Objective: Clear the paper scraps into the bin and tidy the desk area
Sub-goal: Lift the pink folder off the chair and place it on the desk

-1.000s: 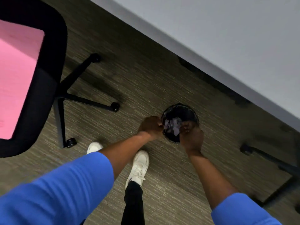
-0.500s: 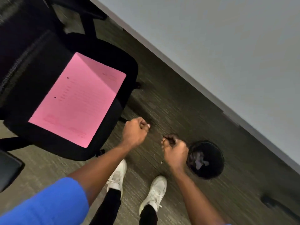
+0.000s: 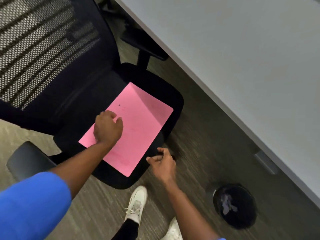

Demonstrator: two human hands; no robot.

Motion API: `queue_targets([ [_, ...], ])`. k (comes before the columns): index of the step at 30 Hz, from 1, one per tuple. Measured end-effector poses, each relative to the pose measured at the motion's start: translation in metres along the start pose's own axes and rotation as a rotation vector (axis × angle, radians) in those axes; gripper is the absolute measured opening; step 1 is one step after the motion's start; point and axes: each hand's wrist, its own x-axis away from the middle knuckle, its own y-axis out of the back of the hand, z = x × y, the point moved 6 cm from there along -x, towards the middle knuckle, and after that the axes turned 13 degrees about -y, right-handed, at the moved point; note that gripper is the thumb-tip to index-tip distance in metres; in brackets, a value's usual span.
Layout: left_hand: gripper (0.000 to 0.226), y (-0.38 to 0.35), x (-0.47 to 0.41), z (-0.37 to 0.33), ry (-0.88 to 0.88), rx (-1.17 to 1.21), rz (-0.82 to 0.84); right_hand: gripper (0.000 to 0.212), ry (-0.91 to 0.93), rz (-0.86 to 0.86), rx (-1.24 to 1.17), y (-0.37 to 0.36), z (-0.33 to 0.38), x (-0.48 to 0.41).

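Observation:
A pink sheet of paper [image 3: 138,122] lies flat on the black seat of an office chair [image 3: 166,94]. My left hand [image 3: 107,129] hovers over or rests on the sheet's left part, fingers loosely curled, nothing held. My right hand [image 3: 162,161] is at the seat's front right corner beside the sheet, fingers apart and empty. A small round black bin [image 3: 251,220] stands on the carpet at the lower right, with pale paper scraps [image 3: 226,203] inside it.
The chair's mesh backrest [image 3: 43,49] fills the upper left, with an armrest [image 3: 26,158] at the left and another [image 3: 143,44] by the desk. The grey desk top [image 3: 242,58] runs diagonally across the right. My white shoes [image 3: 136,203] stand on the carpet.
Both hands left the bin and moved left to the chair. The view swung from the bin to the seat. My left hand went from a fist near the seat edge onto the pink sheet.

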Motion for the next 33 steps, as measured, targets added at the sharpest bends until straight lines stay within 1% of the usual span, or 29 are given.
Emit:
queue_targets([
  [2, 0.041, 0.01, -0.008, 0.02, 0.086, -0.067, 0.016, 0.058, -0.038, 0.034, 0.003, -0.012, 0.006, -0.001],
  [5, 0.065, 0.014, -0.008, 0.05, 0.181, -0.096, 0.12, 0.064, -0.099, 0.038, 0.027, -0.025, 0.011, -0.001],
  [7, 0.071, 0.013, -0.006, 0.063, 0.196, -0.096, 0.18, 0.066, -0.132, 0.024, 0.032, -0.031, 0.013, -0.001],
  [10, 0.058, 0.013, -0.002, 0.071, 0.149, -0.061, 0.202, 0.062, -0.17, 0.019, 0.026, -0.035, 0.013, 0.0],
  [13, 0.051, 0.013, 0.007, 0.075, 0.188, 0.018, 0.246, 0.058, -0.196, 0.003, -0.012, -0.027, 0.013, 0.007],
  [18, 0.034, 0.02, 0.031, 0.072, 0.195, 0.08, 0.275, 0.054, -0.146, -0.048, 0.05, 0.004, 0.011, 0.025],
  [20, 0.034, 0.024, 0.047, 0.066, 0.221, 0.136, 0.301, 0.054, -0.127, -0.069, 0.048, 0.02, 0.009, 0.035],
  [25, 0.048, 0.039, 0.095, 0.044, 0.186, 0.141, 0.37, 0.054, -0.117, -0.079, 0.034, 0.048, 0.003, 0.071],
  [29, 0.046, 0.061, 0.125, 0.027, 0.236, 0.209, 0.33, 0.058, -0.127, -0.045, -0.027, 0.063, -0.007, 0.102],
  [33, 0.04, 0.086, 0.152, 0.009, 0.219, 0.285, 0.28, 0.056, -0.091, -0.043, -0.082, 0.087, -0.01, 0.134],
])
